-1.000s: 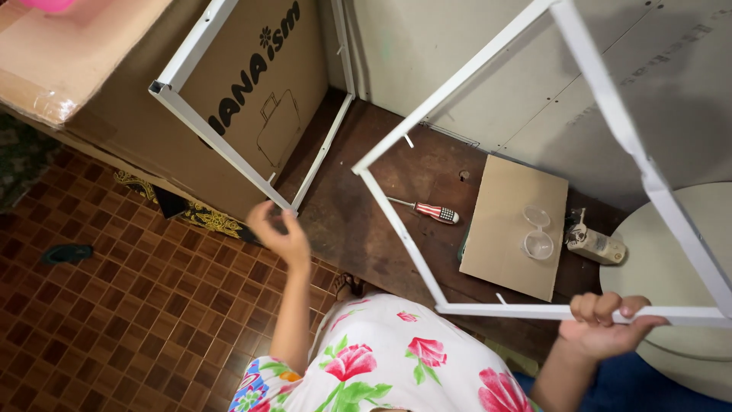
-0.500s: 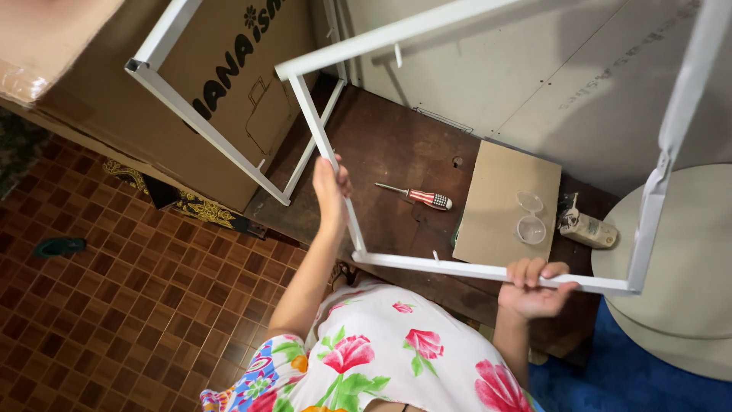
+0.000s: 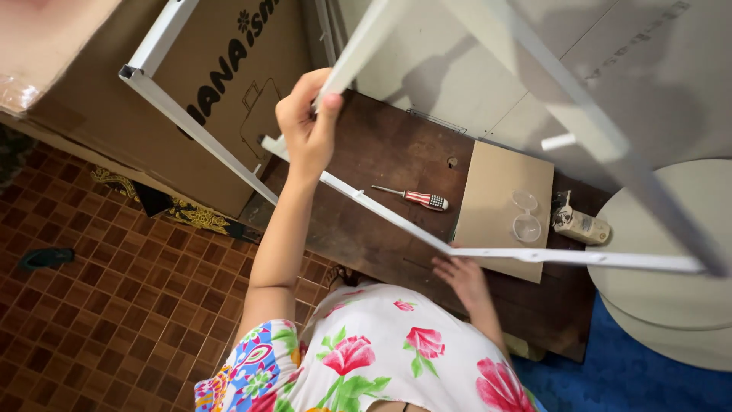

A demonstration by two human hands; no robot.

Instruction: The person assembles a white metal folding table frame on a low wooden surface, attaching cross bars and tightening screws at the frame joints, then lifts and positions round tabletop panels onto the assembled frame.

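Observation:
My left hand (image 3: 305, 122) is raised and shut on a thin bar of a white metal frame (image 3: 381, 216), near one of its corners. The frame hangs tilted in the air in front of me. One bar runs down to a corner by my right hand (image 3: 462, 279), and another runs right towards the round top. My right hand lies just under that corner with its fingers spread, gripping nothing. A second white frame (image 3: 191, 122) leans against a big cardboard box (image 3: 229, 76) at the left.
A striped-handle screwdriver (image 3: 415, 198) lies on a dark wooden board (image 3: 381, 152). A cardboard sheet (image 3: 499, 183) carries a clear plastic container (image 3: 524, 217), with a small bottle (image 3: 581, 226) beside it. A round white top (image 3: 671, 305) sits on blue carpet (image 3: 610, 374). Brown tiled floor (image 3: 114, 305) is at the left.
The held frame has swung and tipped up. My left hand rose with its bar, and my right hand let go of the lower bar and now rests under the corner.

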